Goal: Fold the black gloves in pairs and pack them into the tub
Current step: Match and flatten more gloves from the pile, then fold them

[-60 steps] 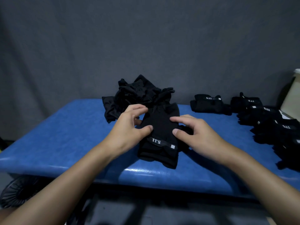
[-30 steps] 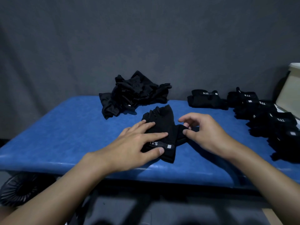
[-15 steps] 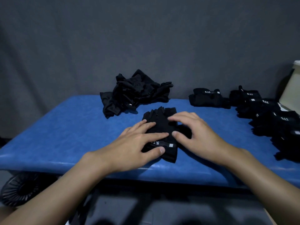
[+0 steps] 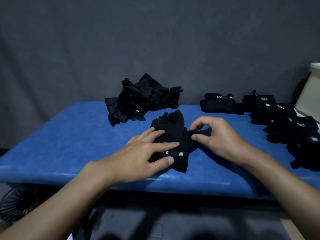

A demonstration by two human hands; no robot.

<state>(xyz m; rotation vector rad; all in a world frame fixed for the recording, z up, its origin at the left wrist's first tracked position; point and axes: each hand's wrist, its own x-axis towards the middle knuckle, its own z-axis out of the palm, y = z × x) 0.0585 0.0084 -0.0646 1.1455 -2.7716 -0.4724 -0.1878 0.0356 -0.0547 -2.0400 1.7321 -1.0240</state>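
Black gloves are being worked one pair at a time: the stacked pair (image 4: 170, 135) lies flat on the blue table (image 4: 69, 135), near its front edge, between the two hands. The left hand (image 4: 138, 156) lies open on it, fingers straight and pressing the cloth down by the cuff band with its white lettering. The right hand (image 4: 218, 135) has its thumb and forefinger curled in a pinch on a dark flap (image 4: 201, 133) that sticks out of the pair's right side. The step in hand looks like the fold itself, and the next move probably calls for drawing that flap over or round the body while the left hand keeps the layers from sliding. The fabric is soft, matte and limp, with short finger stubs at the far end, so it should crease easily but spring open if let go. A loose heap (image 4: 142, 97) waits behind, rumpled and shapeless; folded bundles (image 4: 219, 103) sit in compact blocks to the right. A pale container (image 4: 310, 94) at the right edge may be the tub, though too little shows to tell.
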